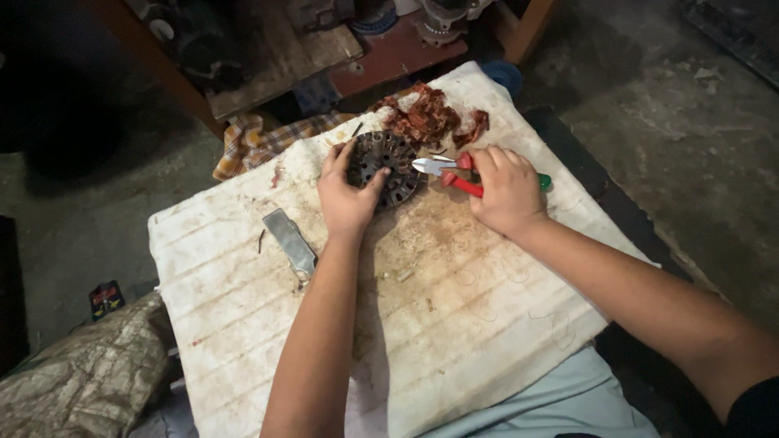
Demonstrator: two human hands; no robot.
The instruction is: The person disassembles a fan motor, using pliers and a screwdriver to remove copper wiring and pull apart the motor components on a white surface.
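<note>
Work piece: a round, dark slotted motor stator core (pixel 385 168) is lying flat near the far edge of a stained white padded board (pixel 454 324), in front of the person.
Left hand: the left hand (pixel 347 196) is cupping the core's near rim, fingers curled round the edge and steadying it.
Right hand: the right hand (pixel 507 191) is closing round the red-and-green handles of side cutters (pixel 454 172), whose bright nose is pointing at the core's right rim, just beside it.
Step in hand: judging by the heap of reddish copper wire (pixel 430 118) lying just beyond the core, windings are being cut out of the slots.
Next move: it appears to call for easing the cutter tips into a slot while the core is being held from turning.
Surroundings: a flat grey metal tool (pixel 292 242) is lying left of the forearm; a checked cloth (pixel 260 138) is hanging past the board's far-left corner.
Packages, labels: a small dark red-marked packet (pixel 105 298) is lying on the floor at left; its markings are too small to make out.
</note>
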